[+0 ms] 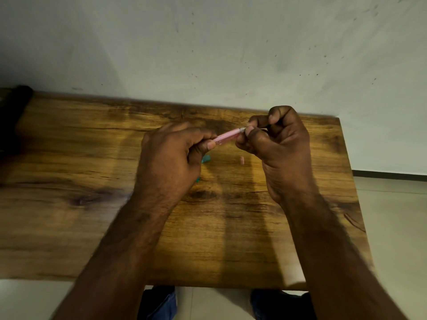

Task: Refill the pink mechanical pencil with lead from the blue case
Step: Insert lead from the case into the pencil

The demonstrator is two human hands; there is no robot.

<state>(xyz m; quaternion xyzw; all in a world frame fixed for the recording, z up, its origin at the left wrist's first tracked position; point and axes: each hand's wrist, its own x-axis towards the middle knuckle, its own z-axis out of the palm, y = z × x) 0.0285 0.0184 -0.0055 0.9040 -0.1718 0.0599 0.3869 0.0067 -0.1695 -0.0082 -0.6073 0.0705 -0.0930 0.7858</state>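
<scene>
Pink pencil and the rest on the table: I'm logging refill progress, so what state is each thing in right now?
pink pencil: held off the table, gripped by left hand, right hand pinching its far end
small pink cap: off, lying on wooden table
blue case: on table, mostly hidden behind left hand; open or shut unclear

A wooden table (pixel 69 158) stands against a speckled grey wall (pixel 208 42).
</scene>
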